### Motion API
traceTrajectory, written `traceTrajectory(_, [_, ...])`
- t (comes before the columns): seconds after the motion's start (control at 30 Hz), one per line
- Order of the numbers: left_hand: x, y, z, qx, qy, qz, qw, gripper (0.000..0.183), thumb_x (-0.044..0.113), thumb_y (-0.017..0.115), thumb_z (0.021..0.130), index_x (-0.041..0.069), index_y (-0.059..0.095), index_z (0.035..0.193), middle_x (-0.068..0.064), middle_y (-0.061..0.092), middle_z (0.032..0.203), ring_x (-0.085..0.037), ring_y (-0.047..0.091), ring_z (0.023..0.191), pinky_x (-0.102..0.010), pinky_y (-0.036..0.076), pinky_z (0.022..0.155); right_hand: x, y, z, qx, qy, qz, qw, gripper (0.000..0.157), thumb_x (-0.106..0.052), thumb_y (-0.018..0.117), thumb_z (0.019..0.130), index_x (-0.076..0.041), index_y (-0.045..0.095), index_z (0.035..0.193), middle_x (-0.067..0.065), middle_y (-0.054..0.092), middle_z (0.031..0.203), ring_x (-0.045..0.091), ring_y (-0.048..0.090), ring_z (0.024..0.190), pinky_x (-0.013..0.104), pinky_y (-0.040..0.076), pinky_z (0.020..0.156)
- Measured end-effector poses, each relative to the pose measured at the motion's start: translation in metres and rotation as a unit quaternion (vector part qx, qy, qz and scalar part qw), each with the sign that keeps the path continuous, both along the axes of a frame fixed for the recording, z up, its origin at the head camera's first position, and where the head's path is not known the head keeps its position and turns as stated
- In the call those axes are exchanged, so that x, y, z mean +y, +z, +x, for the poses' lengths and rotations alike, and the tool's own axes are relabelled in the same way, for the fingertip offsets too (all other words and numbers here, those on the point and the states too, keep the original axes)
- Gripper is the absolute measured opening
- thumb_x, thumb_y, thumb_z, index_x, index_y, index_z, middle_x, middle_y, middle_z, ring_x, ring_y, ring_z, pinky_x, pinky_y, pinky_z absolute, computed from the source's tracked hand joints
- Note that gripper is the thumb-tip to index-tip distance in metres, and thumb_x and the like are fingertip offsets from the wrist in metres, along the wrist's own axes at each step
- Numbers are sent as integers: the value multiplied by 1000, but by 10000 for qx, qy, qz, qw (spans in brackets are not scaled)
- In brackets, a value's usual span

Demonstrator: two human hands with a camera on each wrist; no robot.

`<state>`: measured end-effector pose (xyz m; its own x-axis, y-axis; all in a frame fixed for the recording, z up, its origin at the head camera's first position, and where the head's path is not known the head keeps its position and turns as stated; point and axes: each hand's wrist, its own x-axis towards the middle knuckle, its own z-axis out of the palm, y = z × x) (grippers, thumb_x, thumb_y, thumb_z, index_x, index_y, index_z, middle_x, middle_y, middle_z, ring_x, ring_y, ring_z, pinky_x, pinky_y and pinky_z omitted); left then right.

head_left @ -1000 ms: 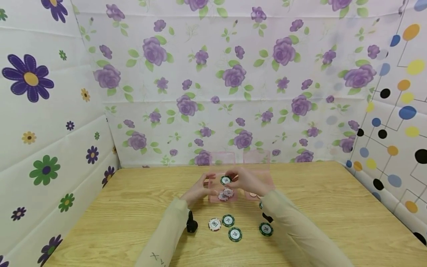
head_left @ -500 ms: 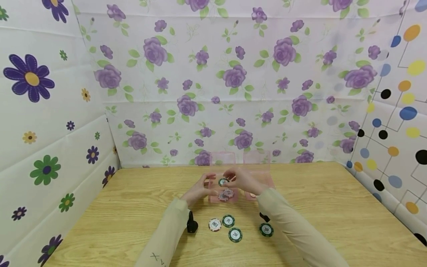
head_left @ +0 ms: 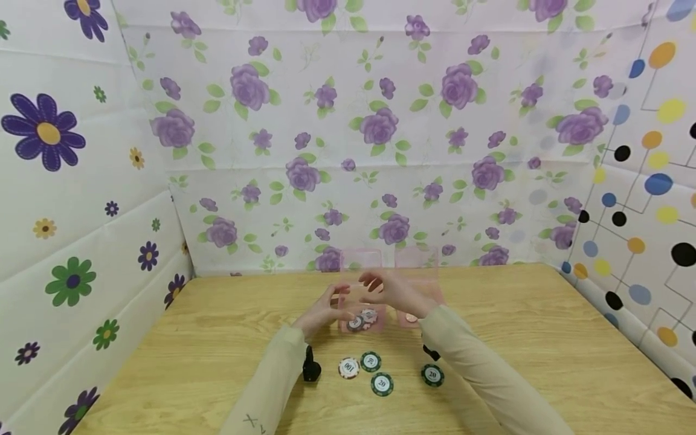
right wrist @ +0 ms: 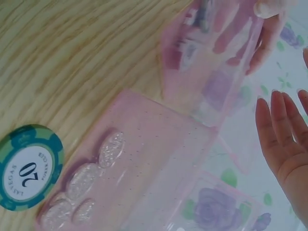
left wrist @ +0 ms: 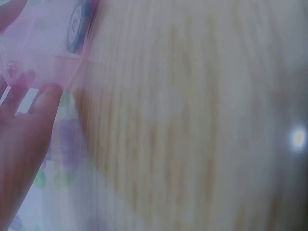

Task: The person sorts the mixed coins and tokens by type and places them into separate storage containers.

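Observation:
My left hand (head_left: 321, 310) grips the left side of an open pink see-through box (head_left: 379, 326), thumb toward the front and fingers farther back. Inside lie poker chips: a dark-rimmed 20 chip (head_left: 355, 323) overlaps pale ones (head_left: 370, 316). In the left wrist view a chip (left wrist: 77, 26) shows through the pink wall. My right hand (head_left: 394, 291) hovers above the boxes, holding nothing; the right wrist view shows its fingers (right wrist: 274, 115) extended. Beside the first box stands a second pink box (right wrist: 154, 139) with several clear, glittery oval pieces (right wrist: 83, 181) in it.
On the wooden table (head_left: 228, 338) before the boxes lie a white 100 chip (head_left: 349, 367) and green 20 chips (head_left: 382, 383), one (head_left: 432, 375) near my right sleeve. Both lids (head_left: 361, 260) stand raised at the back. A flowered cloth (head_left: 380, 151) hangs behind.
The green 20 chip has left my right fingers and now lies in the left box. My right fingers have spread slightly. The left hand keeps its place.

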<state>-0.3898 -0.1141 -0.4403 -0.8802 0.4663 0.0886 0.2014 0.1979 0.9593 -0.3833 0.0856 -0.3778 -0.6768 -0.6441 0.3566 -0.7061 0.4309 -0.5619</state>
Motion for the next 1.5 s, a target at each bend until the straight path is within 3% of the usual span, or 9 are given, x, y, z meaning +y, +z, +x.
traceTrajectory(0.17, [-1,-1,1,-12,-7,3,10000,63,15,58,61,21,21,112,3,23,111,-20,22,98,-34,28,69,-1,1,6,191,150,-45,9997,34,-26,54,64,-22,41,95,-6,42,88,13,44,74,24,36,58])
traceTrajectory(0.37, [-1,-1,1,55,-39,-12,10000,64,16,59,61,20,20,112,2,22,111,-21,22,99,-36,28,69,4,4,16,533,338,-93,9980,35,-30,54,62,-20,42,93,-6,43,86,11,46,70,23,38,56])
traceTrajectory(0.63, [0,0,2,43,-42,-34,10000,64,19,60,59,23,22,111,3,23,111,-20,22,99,-35,27,70,9,5,31,840,285,280,9957,35,-33,53,62,-22,43,93,-10,45,83,5,45,69,17,36,57])
traceTrajectory(0.8, [0,0,1,145,-34,-55,9999,64,17,60,60,21,22,112,1,23,111,-22,23,99,-35,28,69,10,2,35,807,655,195,9944,34,-25,55,63,-20,43,94,-9,46,83,6,46,68,18,37,55])
traceTrajectory(1.03, [0,-2,-2,143,15,-59,9999,67,21,61,57,22,22,111,4,24,110,-17,24,97,-34,28,70,8,14,62,511,1093,116,9926,29,-14,56,63,-16,47,90,-5,48,77,9,48,63,16,38,49])
traceTrajectory(1.2, [-1,-1,-2,175,-55,-11,9998,67,19,60,58,19,21,112,2,23,111,-20,23,99,-35,28,69,12,6,66,144,1076,238,9938,24,-20,55,63,-18,48,87,-6,48,75,11,48,65,17,38,49])
traceTrajectory(1.33, [0,-1,-1,149,-61,-7,9999,66,16,60,60,18,20,113,3,23,111,-22,22,99,-35,28,69,15,-5,66,132,1150,504,9920,26,-21,56,62,-16,49,87,-4,47,78,10,47,67,18,38,50])
traceTrajectory(1.5, [1,-1,-1,156,-15,-41,9999,66,17,60,59,20,21,112,3,24,111,-21,23,98,-34,29,68,17,-16,64,-325,1267,730,9887,29,-24,55,63,-16,48,91,-2,46,84,10,46,72,19,37,53])
